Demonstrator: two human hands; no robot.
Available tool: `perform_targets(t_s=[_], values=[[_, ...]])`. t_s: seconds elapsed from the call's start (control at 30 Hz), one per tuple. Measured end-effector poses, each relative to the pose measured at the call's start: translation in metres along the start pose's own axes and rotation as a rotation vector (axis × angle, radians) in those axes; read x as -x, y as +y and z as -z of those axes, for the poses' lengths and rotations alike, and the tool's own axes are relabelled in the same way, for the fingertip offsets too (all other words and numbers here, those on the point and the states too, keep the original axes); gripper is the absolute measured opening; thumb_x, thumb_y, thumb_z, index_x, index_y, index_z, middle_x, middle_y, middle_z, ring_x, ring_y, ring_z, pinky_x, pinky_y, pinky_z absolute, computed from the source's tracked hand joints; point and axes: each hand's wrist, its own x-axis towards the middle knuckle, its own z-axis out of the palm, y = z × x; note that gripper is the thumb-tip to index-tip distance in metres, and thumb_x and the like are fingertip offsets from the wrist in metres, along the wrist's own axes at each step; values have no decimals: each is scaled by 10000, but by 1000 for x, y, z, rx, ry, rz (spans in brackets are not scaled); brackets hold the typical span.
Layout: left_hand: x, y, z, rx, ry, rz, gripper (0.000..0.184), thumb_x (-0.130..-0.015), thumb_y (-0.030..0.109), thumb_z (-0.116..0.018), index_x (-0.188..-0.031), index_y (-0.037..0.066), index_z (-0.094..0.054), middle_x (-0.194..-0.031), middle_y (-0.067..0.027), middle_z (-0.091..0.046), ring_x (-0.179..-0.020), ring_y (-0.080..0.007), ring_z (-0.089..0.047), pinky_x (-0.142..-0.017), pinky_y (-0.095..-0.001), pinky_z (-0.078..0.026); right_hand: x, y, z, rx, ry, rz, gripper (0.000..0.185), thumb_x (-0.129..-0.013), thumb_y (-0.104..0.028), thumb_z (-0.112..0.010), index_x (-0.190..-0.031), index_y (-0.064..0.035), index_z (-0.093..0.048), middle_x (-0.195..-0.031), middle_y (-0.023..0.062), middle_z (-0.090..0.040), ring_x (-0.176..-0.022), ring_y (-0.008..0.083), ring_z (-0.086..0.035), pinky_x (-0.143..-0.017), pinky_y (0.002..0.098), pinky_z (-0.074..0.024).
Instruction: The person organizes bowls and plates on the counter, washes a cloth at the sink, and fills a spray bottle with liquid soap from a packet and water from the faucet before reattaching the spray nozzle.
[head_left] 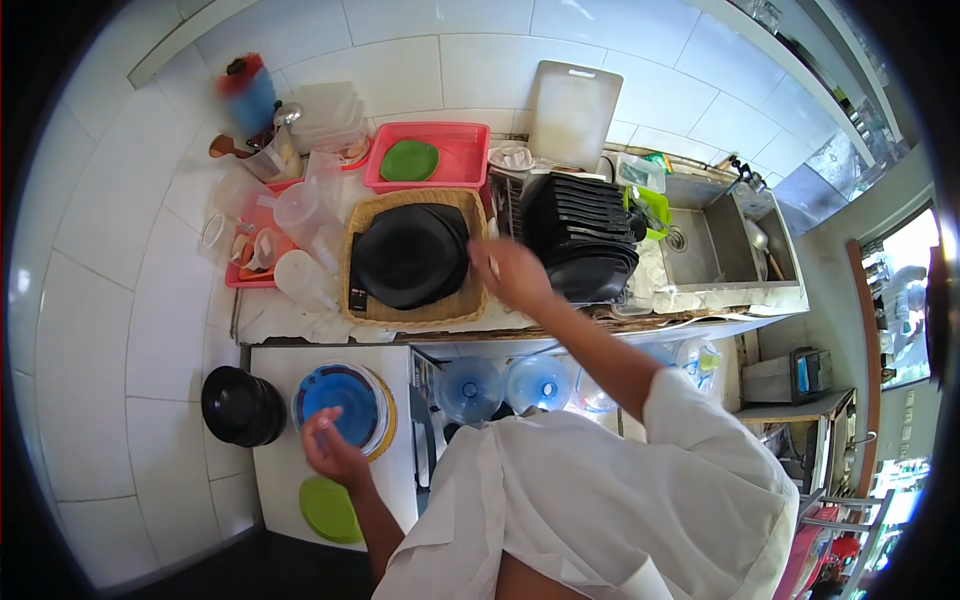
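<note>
My left hand (pixel 335 450) hovers at the front edge of a stack of plates topped by a blue plate (pixel 350 398), its fingers loosely curled and apart with nothing between them. By the right rim of a wicker basket (pixel 360 312) is my right hand (pixel 512 276); its fingers are blurred, and whether they hold anything is unclear. Black square plates (pixel 412 256) lie piled in that basket. Just right of my right hand, more black plates (pixel 578 225) stand in a dish rack.
A pink tray (pixel 465 155) holds a green dish (pixel 409 161). Plastic jugs (pixel 297 208) crowd the counter's left side. Black bowls (pixel 240 405) and a green plate (pixel 330 508) are near the lower plate stack. At the right is a metal sink (pixel 690 250); a cutting board (pixel 573 115) leans on the wall.
</note>
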Motion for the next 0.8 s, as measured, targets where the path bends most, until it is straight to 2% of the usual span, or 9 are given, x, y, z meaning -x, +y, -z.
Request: perform_targets(t_s=[0.1,0.13,0.23,0.33,0.4,0.43,0.5,0.6,0.8], values=[[-22,20,-48,43,-246,90,144,-1002,99,-581,-974,-32,-634,-869,-101,-670,-768,-160,-639,-735,-283,-521,113,-4,10,50,-238,115,139,-936,-239,-640,-975,-115,-688,-839,124,-704,-732,349,-681,-627,459,-545],[-33,18,-68,67,-311,130,159,-1001,118,-596,-949,-26,-642,-836,-83,-669,-746,-145,-634,-711,-271,-515,155,7,11,14,-282,32,138,-930,-248,-649,-974,-124,-690,-825,118,-705,-734,335,-688,-639,450,-552],[-75,9,-146,109,-556,259,175,-996,165,-634,-937,2,-660,-789,-34,-674,-722,-101,-618,-673,-240,-491,260,51,29,-13,-262,-604,123,-926,-198,-638,-1011,-129,-693,-837,159,-711,-779,366,-696,-682,447,-556],[-130,-33,-242,-114,-778,116,226,-964,264,-673,-950,39,-685,-813,-77,-716,-742,-166,-680,-686,-299,-514,344,132,32,-7,268,-1125,207,-982,-209,-559,-990,-37,-675,-716,115,-697,-575,184,-640,-527,338,-487],[-163,-78,-317,-272,-807,-27,279,-922,336,-695,-951,58,-699,-848,-122,-730,-812,-254,-715,-717,-359,-532,358,180,41,-334,700,-1598,341,-994,-326,-524,-1195,-56,-575,-841,110,-724,-513,155,-559,-449,266,-397],[-177,-104,-352,-326,-802,-108,312,-898,375,-704,-951,67,-707,-868,-145,-732,-857,-298,-721,-736,-389,-540,351,191,50,-495,746,-1648,520,-998,-436,-520,-1366,-73,-467,-1050,146,-718,-625,191,-617,-498,300,-440],[-199,-142,-415,-533,-773,-159,326,-876,379,-704,-952,62,-716,-891,-172,-732,-893,-330,-715,-768,-414,-550,334,215,52,-706,862,-1568,665,-1000,-539,-491,-1469,-79,-387,-1278,175,-634,-802,238,-648,-596,342,-483],[-220,-177,-483,-809,-765,-194,333,-866,354,-691,-996,51,-736,-964,-196,-731,-945,-342,-712,-809,-440,-561,294,223,47,-684,790,-1528,736,-998,-587,-474,-1513,-75,-355,-1417,178,-534,-955,275,-634,-689,369,-499],[-240,-247,-554,-1134,-796,-91,287,-902,259,-609,-1044,57,-756,-1107,-189,-723,-1025,-369,-704,-844,-472,-575,339,193,60,-646,694,-1482,705,-1011,-573,-461,-1478,-48,-405,-1382,170,-554,-934,245,-638,-693,350,-511]])
